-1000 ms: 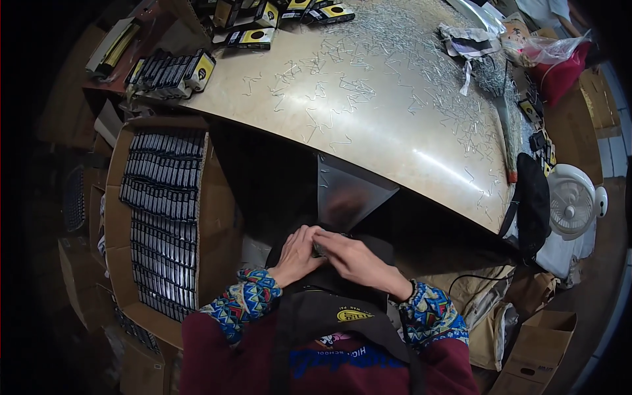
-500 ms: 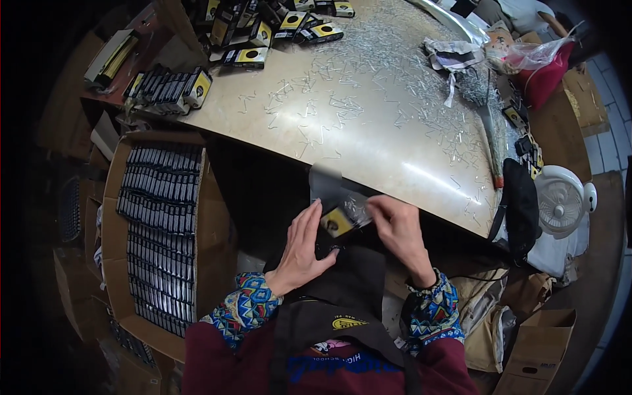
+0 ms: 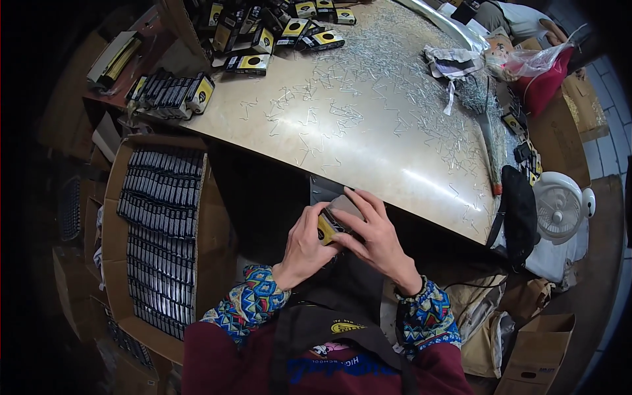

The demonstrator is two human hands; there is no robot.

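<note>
A small black-and-yellow cardboard box [image 3: 326, 232] is held over my lap, just off the table's near edge. My left hand [image 3: 304, 245] wraps round its left side, fingers closed. My right hand [image 3: 375, 234] presses on its right side, where a grey flap [image 3: 347, 206] stands up. The fingers of both hands hide much of the box, and its contents do not show. On the table [image 3: 395, 172] beyond lie many loose bent metal wire pieces [image 3: 342, 115], thickest toward the far right.
Left of me stands an open carton [image 3: 113, 230] packed with rows of dark small boxes [image 3: 161, 237]. More black-and-yellow boxes [image 3: 247, 64] are piled on the table's far left. A white fan [image 3: 556, 205] and a black cloth [image 3: 519, 214] are at right. Another person [image 3: 520, 16] sits far right.
My right hand has moved left onto the box and its flap. The loose wire pieces seen by the box half a second ago no longer show. My left hand has closed round the box.
</note>
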